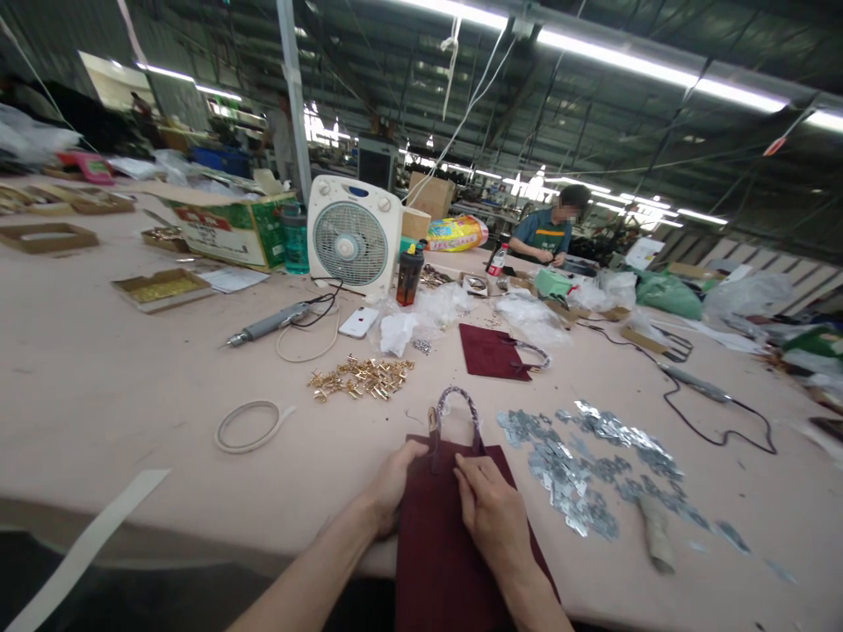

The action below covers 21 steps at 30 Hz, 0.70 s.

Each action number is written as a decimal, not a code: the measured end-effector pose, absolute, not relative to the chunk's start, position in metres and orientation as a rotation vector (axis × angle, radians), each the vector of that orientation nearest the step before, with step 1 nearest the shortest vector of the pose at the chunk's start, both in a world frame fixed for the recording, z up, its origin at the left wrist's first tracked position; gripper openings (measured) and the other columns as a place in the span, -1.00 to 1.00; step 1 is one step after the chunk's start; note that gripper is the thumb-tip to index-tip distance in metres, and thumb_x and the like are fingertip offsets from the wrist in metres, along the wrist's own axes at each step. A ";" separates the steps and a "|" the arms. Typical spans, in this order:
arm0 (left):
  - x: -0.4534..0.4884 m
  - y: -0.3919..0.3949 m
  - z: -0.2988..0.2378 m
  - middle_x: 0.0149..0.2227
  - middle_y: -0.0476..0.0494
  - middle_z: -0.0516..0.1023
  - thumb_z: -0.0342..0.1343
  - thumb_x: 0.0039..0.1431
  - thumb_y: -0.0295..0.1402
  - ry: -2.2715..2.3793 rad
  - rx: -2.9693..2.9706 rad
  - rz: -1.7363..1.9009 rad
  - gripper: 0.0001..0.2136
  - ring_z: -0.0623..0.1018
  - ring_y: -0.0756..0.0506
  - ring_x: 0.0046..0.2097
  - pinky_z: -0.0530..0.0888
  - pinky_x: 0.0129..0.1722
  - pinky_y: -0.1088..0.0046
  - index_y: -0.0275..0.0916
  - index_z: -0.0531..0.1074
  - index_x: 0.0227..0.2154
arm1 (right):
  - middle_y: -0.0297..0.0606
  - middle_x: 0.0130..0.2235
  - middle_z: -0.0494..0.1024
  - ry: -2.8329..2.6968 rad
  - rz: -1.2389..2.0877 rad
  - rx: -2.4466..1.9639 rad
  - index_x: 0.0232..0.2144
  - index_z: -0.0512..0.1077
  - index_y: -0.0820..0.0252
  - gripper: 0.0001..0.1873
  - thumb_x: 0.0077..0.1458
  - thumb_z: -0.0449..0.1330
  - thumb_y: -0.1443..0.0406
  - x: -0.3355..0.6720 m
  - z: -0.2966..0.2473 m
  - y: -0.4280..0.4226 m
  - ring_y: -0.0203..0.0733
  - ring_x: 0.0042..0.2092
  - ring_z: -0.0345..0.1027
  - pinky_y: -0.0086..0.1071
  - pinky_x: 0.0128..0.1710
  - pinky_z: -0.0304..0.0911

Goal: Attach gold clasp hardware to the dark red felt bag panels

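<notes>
A dark red cloth bag [438,544] lies on the pink table at its near edge, its braided handle [457,404] looping away from me. My left hand [393,481] grips the bag's upper left edge, fingers curled onto the cloth. My right hand [491,505] rests on the bag's top, fingertips pinched near the handle's base. A heap of small gold metal fittings [361,377] lies beyond the bag to the left. Silvery metal plates [580,465] are scattered to the right.
A second red bag [493,351] lies farther back. A roll of tape [248,426], an electric screwdriver [267,325], a phone [359,321], a white fan [354,235], cartons and plastic bags also occupy the table [98,395]. A person in green [546,233] works at the far side.
</notes>
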<state>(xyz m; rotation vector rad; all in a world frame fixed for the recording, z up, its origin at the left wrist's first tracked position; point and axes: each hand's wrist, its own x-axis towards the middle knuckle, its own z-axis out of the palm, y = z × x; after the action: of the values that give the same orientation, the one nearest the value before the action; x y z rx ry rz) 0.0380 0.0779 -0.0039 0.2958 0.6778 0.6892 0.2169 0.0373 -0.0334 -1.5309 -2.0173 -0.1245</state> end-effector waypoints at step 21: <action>0.038 0.075 0.001 -0.48 -0.18 0.69 0.06 0.18 -0.26 0.695 0.234 0.688 -0.74 0.63 -0.13 -0.50 0.56 -0.42 0.43 -0.35 0.55 -0.34 | -0.03 0.05 0.57 -2.271 -0.482 -1.819 0.23 0.39 0.21 -0.26 0.00 0.03 0.61 0.195 -0.035 0.015 -0.26 -0.49 0.50 -0.44 -0.58 0.35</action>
<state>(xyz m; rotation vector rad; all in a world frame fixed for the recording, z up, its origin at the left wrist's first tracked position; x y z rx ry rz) 0.0382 0.0754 0.0013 0.2344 0.6950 0.6883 0.1946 0.0147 -0.0348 -1.8191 -2.2708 -0.4823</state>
